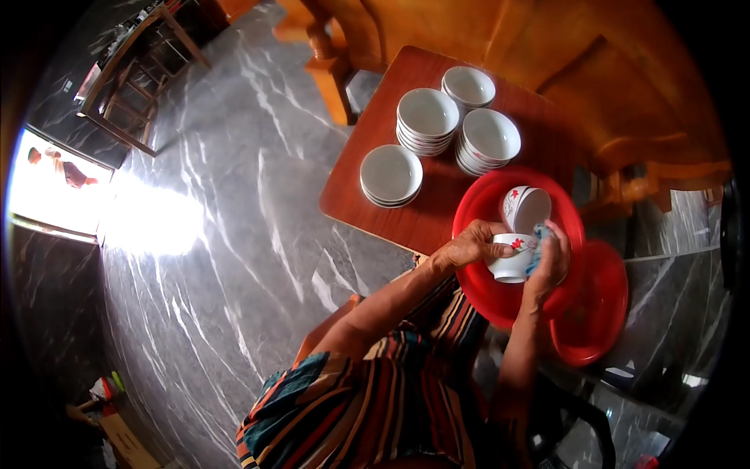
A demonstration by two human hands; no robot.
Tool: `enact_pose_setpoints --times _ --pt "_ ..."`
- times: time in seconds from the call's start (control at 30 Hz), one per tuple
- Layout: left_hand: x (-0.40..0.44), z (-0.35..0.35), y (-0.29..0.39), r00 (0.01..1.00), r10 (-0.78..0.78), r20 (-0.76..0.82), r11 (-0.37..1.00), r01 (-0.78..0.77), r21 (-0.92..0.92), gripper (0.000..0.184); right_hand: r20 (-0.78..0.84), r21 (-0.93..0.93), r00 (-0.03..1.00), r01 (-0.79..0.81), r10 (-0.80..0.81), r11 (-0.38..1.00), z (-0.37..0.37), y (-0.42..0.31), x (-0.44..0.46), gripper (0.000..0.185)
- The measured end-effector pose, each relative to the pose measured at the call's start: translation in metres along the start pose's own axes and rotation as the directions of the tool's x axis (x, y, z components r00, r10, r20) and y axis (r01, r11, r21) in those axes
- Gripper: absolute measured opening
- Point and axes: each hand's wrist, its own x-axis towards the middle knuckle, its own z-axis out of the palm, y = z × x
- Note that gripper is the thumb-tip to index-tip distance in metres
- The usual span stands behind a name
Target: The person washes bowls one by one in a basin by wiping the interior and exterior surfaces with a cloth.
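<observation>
My left hand (475, 244) grips a white bowl (510, 268) with a red flower pattern, its thumb on the outer side. The bowl is tilted over a red plastic basin (476, 285). In my right hand (553, 262) is a bluish cloth (537, 248), bunched up and pressed against the bowl's right side. Behind the held bowl, more flowered bowls (533, 209) lie on their sides within the basin, partly nested; its bottom is mostly hidden.
Stacks of white bowls (428, 113) stand on a reddish-brown wooden table (355, 176) beyond the basin. A second red basin (601, 313) sits lower right. Carved wooden furniture (578, 47) borders the table's far side. At far left, a wooden chair (133, 94) stands on grey marbled floor.
</observation>
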Motion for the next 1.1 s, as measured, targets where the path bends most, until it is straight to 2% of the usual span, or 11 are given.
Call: enact_pose_setpoints --times 0.03,0.1,0.2,0.3,0.43,0.67,0.77,0.87,0.97,1.07,1.1 --pt "0.0 -0.001 -0.004 0.998 0.064 0.006 0.997 -0.064 0.042 0.025 0.047 -0.138 0.995 0.099 -0.093 0.986 0.002 -0.006 -0.002 0.036" --pt "0.002 -0.001 -0.007 0.991 0.131 0.019 0.988 -0.132 0.081 0.024 0.17 -0.152 0.92 0.378 -0.353 0.913 0.004 0.001 -0.004 0.035" --pt "0.0 -0.002 -0.009 0.986 0.166 0.004 0.983 -0.166 0.08 0.023 0.285 -0.344 0.748 0.664 -0.599 0.664 0.012 0.0 -0.01 0.036" --pt "-0.003 0.0 -0.009 0.974 0.228 -0.012 0.965 -0.224 0.138 0.022 0.353 -0.404 0.68 0.73 -0.643 0.551 0.017 -0.009 -0.015 0.037" --pt "-0.001 0.003 -0.011 0.965 0.255 -0.053 0.95 -0.24 0.201 0.018 0.369 -0.394 0.68 0.732 -0.634 0.556 0.017 -0.013 -0.013 0.036" --pt "-0.003 0.006 -0.007 0.972 0.212 -0.1 0.975 -0.203 0.092 0.011 0.287 -0.272 0.808 0.583 -0.514 0.766 0.013 -0.009 -0.013 0.033" --pt "-0.001 0.003 -0.01 0.978 0.157 -0.139 0.988 -0.156 0.025 0.01 0.152 -0.14 0.967 0.227 -0.206 0.964 0.006 -0.008 -0.01 0.038" --pt "0.003 0.002 -0.017 0.98 0.121 -0.159 0.983 -0.14 -0.115 0.009 0.171 -0.308 0.894 0.448 -0.415 0.839 -0.002 0.019 0.0 0.037" --pt "0.002 0.007 -0.014 0.98 -0.005 -0.198 0.928 -0.069 -0.365 0.008 0.12 -0.278 0.951 0.309 -0.286 0.909 -0.008 0.034 0.003 0.036" --pt "0.001 0.011 -0.012 0.968 -0.004 -0.251 0.843 -0.132 -0.521 0.003 0.089 0.083 0.99 -0.12 0.112 0.989 -0.006 0.023 0.001 0.034" --pt "0.0 0.012 -0.01 0.97 -0.007 -0.244 0.842 -0.126 -0.525 0.003 0.082 0.079 0.99 -0.119 0.112 0.99 -0.009 0.028 0.002 0.034"
